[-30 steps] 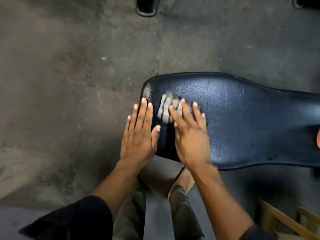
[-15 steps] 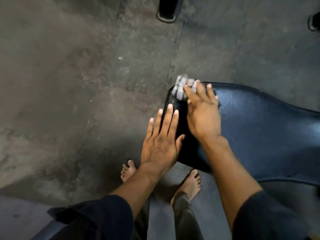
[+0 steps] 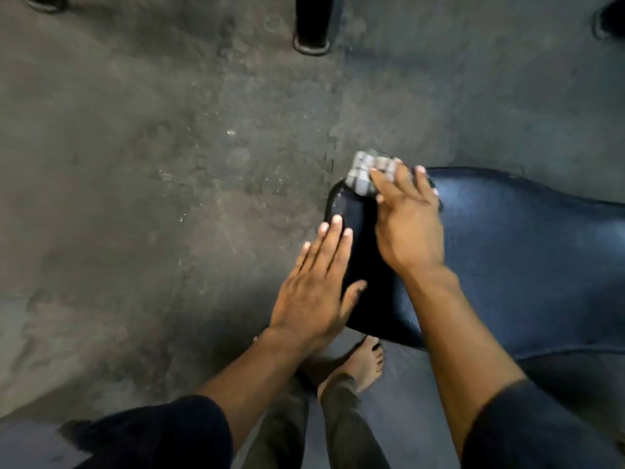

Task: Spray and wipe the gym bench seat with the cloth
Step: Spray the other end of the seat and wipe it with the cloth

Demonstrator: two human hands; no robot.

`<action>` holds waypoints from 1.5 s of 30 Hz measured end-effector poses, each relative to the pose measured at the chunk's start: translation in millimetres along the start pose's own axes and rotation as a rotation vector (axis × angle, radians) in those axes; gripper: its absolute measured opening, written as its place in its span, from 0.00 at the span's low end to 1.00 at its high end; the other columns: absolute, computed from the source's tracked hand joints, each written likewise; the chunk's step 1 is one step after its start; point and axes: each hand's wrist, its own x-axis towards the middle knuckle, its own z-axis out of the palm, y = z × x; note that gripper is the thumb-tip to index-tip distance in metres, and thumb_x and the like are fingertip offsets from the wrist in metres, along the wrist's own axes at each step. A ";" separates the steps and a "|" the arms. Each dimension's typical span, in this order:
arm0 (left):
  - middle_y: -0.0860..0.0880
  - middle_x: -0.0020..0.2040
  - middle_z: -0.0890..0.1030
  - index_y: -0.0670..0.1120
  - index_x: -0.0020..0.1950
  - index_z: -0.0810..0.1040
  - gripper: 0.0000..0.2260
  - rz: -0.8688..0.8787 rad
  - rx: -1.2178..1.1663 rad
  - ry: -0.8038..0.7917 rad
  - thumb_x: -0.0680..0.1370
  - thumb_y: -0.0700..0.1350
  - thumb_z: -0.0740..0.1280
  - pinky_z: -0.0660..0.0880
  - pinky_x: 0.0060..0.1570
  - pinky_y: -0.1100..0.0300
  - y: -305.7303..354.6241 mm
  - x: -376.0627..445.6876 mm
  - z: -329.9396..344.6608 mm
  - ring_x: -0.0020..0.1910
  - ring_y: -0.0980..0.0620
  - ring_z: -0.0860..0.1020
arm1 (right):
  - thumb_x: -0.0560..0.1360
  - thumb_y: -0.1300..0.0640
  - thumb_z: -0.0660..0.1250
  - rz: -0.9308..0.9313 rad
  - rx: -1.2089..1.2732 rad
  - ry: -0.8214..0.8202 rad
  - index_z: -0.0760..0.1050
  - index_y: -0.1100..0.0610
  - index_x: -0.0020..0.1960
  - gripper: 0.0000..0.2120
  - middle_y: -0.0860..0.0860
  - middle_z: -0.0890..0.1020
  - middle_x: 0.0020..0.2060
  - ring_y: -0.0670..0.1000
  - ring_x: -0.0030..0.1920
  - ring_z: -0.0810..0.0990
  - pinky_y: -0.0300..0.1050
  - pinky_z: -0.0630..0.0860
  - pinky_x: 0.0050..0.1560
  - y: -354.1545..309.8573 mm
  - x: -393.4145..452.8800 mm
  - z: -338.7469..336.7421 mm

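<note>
Right hand (image 3: 411, 228) hides most of cloth (image 3: 367, 174) on seat (image 3: 507, 258).

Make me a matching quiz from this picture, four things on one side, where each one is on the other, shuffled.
Things:
1. grey checked cloth
2. left hand
3. black post foot
4. bare foot

Places:
A. flat on the dark blue padded bench seat's near end
B. floor, below the seat's edge
C. seat's far corner, under the right hand
D. floor, top of view

Pairs: 1-C, 2-A, 3-D, 4-B

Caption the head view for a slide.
Right hand presses cloth on bench seat corner; left hand flat beside it.
</note>
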 end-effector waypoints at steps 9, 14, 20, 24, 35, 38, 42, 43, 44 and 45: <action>0.51 0.89 0.57 0.49 0.88 0.61 0.27 -0.020 -0.085 0.020 0.88 0.54 0.54 0.55 0.87 0.46 3.8 73.1 -43.1 0.89 0.52 0.53 | 0.82 0.63 0.61 -0.045 -0.017 -0.040 0.70 0.43 0.82 0.31 0.47 0.61 0.86 0.60 0.87 0.57 0.65 0.60 0.84 48.0 -124.1 12.6; 0.52 0.90 0.49 0.50 0.90 0.52 0.31 0.101 0.131 -0.061 0.88 0.60 0.53 0.55 0.86 0.44 -4.6 96.6 -35.0 0.89 0.48 0.46 | 0.84 0.61 0.61 0.128 0.100 0.095 0.69 0.44 0.82 0.28 0.50 0.62 0.86 0.63 0.86 0.57 0.66 0.57 0.84 59.1 -62.7 1.4; 0.54 0.90 0.45 0.52 0.90 0.49 0.31 0.121 0.081 -0.127 0.88 0.60 0.50 0.52 0.87 0.43 -9.2 100.3 -40.7 0.89 0.50 0.42 | 0.82 0.61 0.60 0.035 0.023 0.106 0.69 0.45 0.82 0.30 0.50 0.62 0.86 0.63 0.87 0.57 0.66 0.57 0.85 42.0 -93.9 22.3; 0.58 0.90 0.42 0.55 0.90 0.47 0.29 0.121 0.053 -0.200 0.89 0.57 0.52 0.49 0.87 0.42 -9.5 103.3 -50.3 0.89 0.52 0.39 | 0.76 0.57 0.56 -0.059 -0.007 0.028 0.73 0.44 0.79 0.32 0.49 0.67 0.84 0.62 0.85 0.63 0.69 0.67 0.80 44.8 -162.1 36.3; 0.52 0.90 0.43 0.50 0.90 0.47 0.31 0.173 0.054 -0.187 0.89 0.55 0.52 0.53 0.87 0.41 -15.4 103.3 -45.9 0.89 0.47 0.41 | 0.79 0.65 0.65 0.167 0.126 0.171 0.73 0.45 0.81 0.32 0.50 0.66 0.85 0.64 0.86 0.59 0.68 0.58 0.84 13.0 -102.0 35.9; 0.50 0.90 0.44 0.49 0.90 0.47 0.31 0.223 0.024 -0.199 0.88 0.57 0.50 0.53 0.86 0.40 -23.3 106.0 -44.8 0.89 0.45 0.41 | 0.74 0.62 0.59 0.030 0.026 0.115 0.74 0.43 0.79 0.35 0.48 0.66 0.85 0.62 0.85 0.62 0.68 0.63 0.82 -7.6 -153.4 58.7; 0.53 0.90 0.42 0.50 0.90 0.46 0.32 0.204 -0.002 -0.219 0.88 0.59 0.52 0.53 0.86 0.39 -26.6 106.7 -43.8 0.89 0.46 0.41 | 0.71 0.63 0.67 0.050 0.050 0.094 0.78 0.40 0.75 0.35 0.47 0.66 0.84 0.59 0.86 0.61 0.70 0.68 0.79 -4.9 -218.6 75.5; 0.52 0.90 0.41 0.50 0.90 0.46 0.33 0.200 -0.010 -0.215 0.88 0.58 0.52 0.54 0.86 0.39 -25.8 105.3 -43.1 0.89 0.46 0.40 | 0.70 0.68 0.70 0.147 0.093 0.139 0.78 0.42 0.75 0.38 0.48 0.66 0.84 0.60 0.85 0.61 0.73 0.68 0.77 -1.4 -222.9 75.5; 0.52 0.90 0.41 0.50 0.90 0.45 0.33 0.197 -0.017 -0.212 0.88 0.58 0.52 0.54 0.86 0.39 -26.2 103.4 -42.5 0.89 0.45 0.40 | 0.69 0.73 0.72 0.269 0.152 0.176 0.77 0.43 0.77 0.42 0.49 0.66 0.84 0.61 0.86 0.60 0.74 0.67 0.78 -1.4 -221.1 74.3; 0.51 0.90 0.40 0.49 0.90 0.45 0.33 0.193 -0.021 -0.208 0.88 0.58 0.52 0.54 0.86 0.39 -27.1 100.6 -41.4 0.89 0.45 0.40 | 0.69 0.76 0.73 0.381 0.208 0.210 0.75 0.44 0.78 0.44 0.49 0.65 0.85 0.61 0.86 0.59 0.74 0.66 0.79 -2.9 -213.0 71.6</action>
